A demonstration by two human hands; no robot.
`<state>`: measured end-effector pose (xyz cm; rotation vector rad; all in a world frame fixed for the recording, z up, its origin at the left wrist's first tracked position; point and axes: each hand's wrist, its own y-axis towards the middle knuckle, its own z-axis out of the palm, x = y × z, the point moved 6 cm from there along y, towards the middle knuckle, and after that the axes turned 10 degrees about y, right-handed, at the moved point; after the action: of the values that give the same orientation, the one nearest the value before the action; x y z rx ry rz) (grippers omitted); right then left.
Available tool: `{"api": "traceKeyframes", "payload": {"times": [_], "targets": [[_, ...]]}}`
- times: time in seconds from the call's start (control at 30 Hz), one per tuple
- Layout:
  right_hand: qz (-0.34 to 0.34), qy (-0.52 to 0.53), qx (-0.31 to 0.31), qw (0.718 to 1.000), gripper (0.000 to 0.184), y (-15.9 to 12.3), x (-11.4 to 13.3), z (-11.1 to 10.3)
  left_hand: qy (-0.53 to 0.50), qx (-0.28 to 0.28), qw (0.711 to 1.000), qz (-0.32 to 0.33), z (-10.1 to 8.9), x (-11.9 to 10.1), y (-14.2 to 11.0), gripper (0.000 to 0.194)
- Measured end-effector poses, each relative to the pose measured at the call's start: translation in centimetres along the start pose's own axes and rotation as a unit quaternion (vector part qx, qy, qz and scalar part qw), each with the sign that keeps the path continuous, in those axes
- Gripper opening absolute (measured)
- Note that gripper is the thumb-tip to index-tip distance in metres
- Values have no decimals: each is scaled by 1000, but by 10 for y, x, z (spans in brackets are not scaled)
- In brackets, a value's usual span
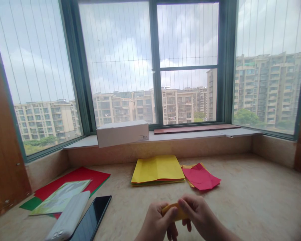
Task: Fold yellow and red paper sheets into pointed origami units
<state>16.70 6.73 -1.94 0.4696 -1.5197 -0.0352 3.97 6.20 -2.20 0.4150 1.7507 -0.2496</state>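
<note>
Between my two hands is a small piece of orange-yellow paper (178, 214), apparently folded. My left hand (157, 219) pinches its left end, thumb on top. At the other end, the fingers and thumb of my right hand (197, 209) are closed on the same paper. Both hands are low in the view, in front of a stack of large paper sheets (157, 169) with yellow on top. Beyond my right hand lies a loose pile of smaller sheets, a red paper (202, 176) uppermost. Fingers cover much of the held paper, so its full shape is hidden.
To the left lie red paper (74, 177), green paper (31, 203), a pale printed booklet (61, 196), a white rounded device (69, 216) and a black smartphone (91, 217). On the window ledge stand a white box (122, 134) and a flat reddish-brown board (197, 129).
</note>
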Motion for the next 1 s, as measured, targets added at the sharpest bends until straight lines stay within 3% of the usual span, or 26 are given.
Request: {"api": "traceKeyframes", "payload": {"times": [0.1, 0.27, 0.37, 0.47, 0.63, 0.8, 1.0], "targets": [[0, -10, 5, 1000, 55, 0, -2, 0, 10, 8, 1000, -2, -1, 0, 0, 62], [-55, -56, -7, 997, 59, -9, 14, -2, 43, 105, 994, -2, 11, 8, -2, 78], [-49, -63, 40, 996, 66, -11, 19, 6, 88, 118, 989, 23, 13, 9, -1, 80], [-26, -66, 89, 993, 70, -10, 15, 15, 103, 97, 990, 27, 10, 7, 0, 83], [-20, -66, 66, 995, 71, -7, 5, 14, 54, 53, 997, -3, 6, 6, -2, 89], [29, 6, 105, 994, 70, -6, -5, 20, 122, 16, 992, 9, 2, 5, -5, 79], [8, -97, 77, 992, 69, -6, -1, 15, 126, -23, 992, 13, -7, 5, -6, 74]]}}
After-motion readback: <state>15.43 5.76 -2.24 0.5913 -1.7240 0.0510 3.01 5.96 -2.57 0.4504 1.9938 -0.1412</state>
